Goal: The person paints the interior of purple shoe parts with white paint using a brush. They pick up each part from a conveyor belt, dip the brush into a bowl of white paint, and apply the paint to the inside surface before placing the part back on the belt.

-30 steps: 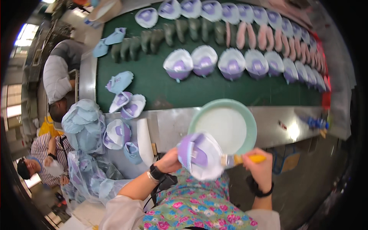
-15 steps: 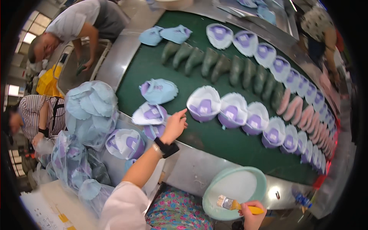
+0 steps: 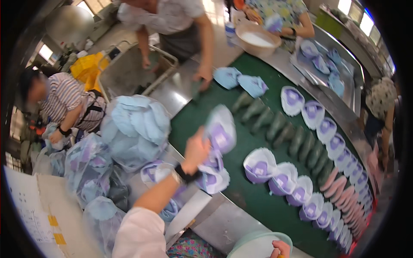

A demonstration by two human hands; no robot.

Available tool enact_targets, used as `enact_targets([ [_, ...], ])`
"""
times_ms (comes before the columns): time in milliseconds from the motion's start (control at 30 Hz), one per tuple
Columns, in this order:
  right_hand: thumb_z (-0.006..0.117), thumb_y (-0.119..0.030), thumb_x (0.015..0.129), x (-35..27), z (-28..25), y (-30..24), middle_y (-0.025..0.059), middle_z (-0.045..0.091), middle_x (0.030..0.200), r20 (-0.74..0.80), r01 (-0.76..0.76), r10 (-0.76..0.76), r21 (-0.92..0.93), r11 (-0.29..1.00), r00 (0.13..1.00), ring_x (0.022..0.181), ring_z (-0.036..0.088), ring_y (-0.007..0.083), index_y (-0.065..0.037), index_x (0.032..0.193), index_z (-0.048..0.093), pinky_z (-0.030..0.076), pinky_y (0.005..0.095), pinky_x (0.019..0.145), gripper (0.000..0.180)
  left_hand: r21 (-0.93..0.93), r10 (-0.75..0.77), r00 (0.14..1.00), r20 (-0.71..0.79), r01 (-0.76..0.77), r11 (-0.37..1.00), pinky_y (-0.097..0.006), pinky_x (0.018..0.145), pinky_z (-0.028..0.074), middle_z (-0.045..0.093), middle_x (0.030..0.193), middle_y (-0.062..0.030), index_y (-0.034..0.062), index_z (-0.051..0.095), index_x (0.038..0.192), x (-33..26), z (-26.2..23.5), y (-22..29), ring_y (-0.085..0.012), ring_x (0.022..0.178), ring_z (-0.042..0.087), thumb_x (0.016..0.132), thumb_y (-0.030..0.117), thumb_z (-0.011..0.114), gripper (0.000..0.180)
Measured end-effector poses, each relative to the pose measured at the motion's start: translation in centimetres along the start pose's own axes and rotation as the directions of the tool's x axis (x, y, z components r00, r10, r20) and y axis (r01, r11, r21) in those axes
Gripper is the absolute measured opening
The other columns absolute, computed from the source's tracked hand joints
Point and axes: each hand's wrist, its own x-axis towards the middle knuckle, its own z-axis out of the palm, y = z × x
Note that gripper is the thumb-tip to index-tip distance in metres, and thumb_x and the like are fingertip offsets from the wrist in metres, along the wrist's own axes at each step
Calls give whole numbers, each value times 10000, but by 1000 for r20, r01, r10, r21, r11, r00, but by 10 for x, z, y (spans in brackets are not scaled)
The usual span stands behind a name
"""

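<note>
My left hand (image 3: 197, 151) is closed on the edge of a shoe upper (image 3: 223, 131), pale blue and white with purple inside, blurred by motion above the green belt (image 3: 241, 202). Under and beside that hand lie more such uppers (image 3: 214, 179), partly overlapping at the belt's near edge. At the lower edge, my right hand (image 3: 281, 248) is curled round the yellow handle of a paintbrush (image 3: 280, 256). Only a bit of the handle shows; the bristles are out of sight. This hand is at the rim of a mint-green basin (image 3: 282, 235) with white inside.
Rows of uppers (image 3: 260, 167), dark green foot-shaped forms (image 3: 284, 133) and pink ones (image 3: 344, 195) run along the belt. Bagged uppers (image 3: 135, 129) crowd the left. Across, a person's hand (image 3: 204, 77) reaches over the belt; another person works by a tan basin (image 3: 258, 41).
My left hand has gone from pointing beside the row to gripping an upper. The view has shifted, and my right hand with the brush sits lower. The person opposite now reaches to the belt.
</note>
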Motion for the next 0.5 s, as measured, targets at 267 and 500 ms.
enact_targets([
  [267,762,-87,693,-11,32,-24,144,623,1015,397,405,-272,-306,861,877,938,575,331,-52,1071,626,471,391,806,403,-389,123,392,912,726,567,-309,716,511,604,1021,-82,18,470,1279,-211,15,60,-144,797,579,960,345,484,457],
  [500,746,-85,739,-45,1,-45,144,636,875,405,70,-23,-104,992,914,773,598,308,-26,942,638,471,380,702,238,-626,503,380,776,367,688,-371,1058,360,195,1538,-93,143,157,1503,-230,-40,90,-249,1263,411,878,82,550,741],
])
